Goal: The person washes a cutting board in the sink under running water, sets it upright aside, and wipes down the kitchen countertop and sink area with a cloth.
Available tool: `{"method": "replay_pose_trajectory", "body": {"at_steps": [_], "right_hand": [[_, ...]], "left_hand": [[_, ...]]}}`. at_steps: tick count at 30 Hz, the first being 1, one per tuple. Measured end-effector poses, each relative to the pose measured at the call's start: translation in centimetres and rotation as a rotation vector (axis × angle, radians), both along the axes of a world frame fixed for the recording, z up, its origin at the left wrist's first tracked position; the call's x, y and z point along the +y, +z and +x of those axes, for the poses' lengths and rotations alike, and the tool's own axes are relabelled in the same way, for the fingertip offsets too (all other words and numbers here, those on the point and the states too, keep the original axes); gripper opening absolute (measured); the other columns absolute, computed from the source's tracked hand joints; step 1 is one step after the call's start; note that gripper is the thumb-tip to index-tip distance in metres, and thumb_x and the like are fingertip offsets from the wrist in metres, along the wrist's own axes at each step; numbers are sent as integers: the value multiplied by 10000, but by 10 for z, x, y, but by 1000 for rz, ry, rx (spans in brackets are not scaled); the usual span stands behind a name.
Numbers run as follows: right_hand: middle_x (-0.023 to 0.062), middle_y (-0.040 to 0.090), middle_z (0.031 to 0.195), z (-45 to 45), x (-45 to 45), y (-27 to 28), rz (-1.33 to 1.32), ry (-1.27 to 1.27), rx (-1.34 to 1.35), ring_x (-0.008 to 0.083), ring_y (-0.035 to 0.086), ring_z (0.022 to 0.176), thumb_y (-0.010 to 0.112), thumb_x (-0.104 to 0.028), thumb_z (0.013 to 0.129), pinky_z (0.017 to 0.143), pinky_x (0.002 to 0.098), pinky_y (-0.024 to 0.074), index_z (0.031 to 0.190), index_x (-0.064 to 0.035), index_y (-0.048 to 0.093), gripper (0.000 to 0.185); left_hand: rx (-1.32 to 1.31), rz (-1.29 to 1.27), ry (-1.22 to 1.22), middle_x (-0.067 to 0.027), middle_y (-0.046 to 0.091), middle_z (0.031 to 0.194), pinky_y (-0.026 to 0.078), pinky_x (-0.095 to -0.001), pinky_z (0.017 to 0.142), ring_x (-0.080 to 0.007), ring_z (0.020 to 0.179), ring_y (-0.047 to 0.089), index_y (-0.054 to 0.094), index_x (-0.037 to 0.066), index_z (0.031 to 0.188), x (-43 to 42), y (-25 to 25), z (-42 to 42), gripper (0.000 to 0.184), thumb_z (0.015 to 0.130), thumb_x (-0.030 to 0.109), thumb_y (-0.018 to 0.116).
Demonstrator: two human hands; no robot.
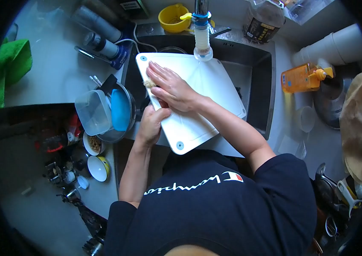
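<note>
A white cutting board [206,91] with round grey corner feet lies tilted across the dark sink [260,100], below the faucet [202,38]. Near the board's left edge, my right hand [172,87] presses a small beige scrubber [149,83] against it, fingers extended and close together. My left hand [152,123] grips the same edge lower down, its thumb on top and its other fingers hidden beneath the board.
Behind the sink are a yellow strainer [173,18] and a large bottle [264,23]. An orange soap bottle [301,78] is at the right. A clear container [92,112] and a blue one [121,110] stand left, near bowls [98,168].
</note>
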State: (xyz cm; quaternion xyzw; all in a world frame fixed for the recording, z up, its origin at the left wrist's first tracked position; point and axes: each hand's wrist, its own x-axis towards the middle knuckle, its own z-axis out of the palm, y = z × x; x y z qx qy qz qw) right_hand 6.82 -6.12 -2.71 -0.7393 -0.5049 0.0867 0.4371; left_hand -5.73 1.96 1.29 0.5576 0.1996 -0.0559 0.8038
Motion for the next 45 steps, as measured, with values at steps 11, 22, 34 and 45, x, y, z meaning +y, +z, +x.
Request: {"method": "replay_pose_trajectory", "body": {"at_steps": [11,22,34,45], "right_hand": [[211,232,1415,13,5,-8,6,-86,65,310,229,1318,386,-309,899,1092,360,156,1355,-4,280,559],[238,427,1250,39,-19,-79,-167,-353,192,335,429,1136,364,-331,901,986,385,313,1201,17,417,463],[214,262,1394,-12,-45,-56,-196,-219,226,283,206,1324,347,-296,909,1095,349,145,1356,0,250,545],[265,381,1304,109,-64,-185,-262,-659,392,371,342,1238,306,-438,897,1030,386,270,1241,41,411,598]], "left_hand": [[3,24,-5,-117,602,924,458,-241,740,-148,822,584,507,-100,1092,-3,5,3,375,780,101,451],[-7,85,36,-149,589,954,451,-245,774,-157,847,578,471,-118,1127,6,25,-18,428,785,140,469],[-31,72,159,-192,566,1043,459,-279,822,-210,918,585,429,-135,1160,14,13,-21,504,768,178,475],[-36,236,150,-148,593,870,436,-210,669,-140,741,563,474,-137,1115,2,46,-36,473,747,160,445]]}}
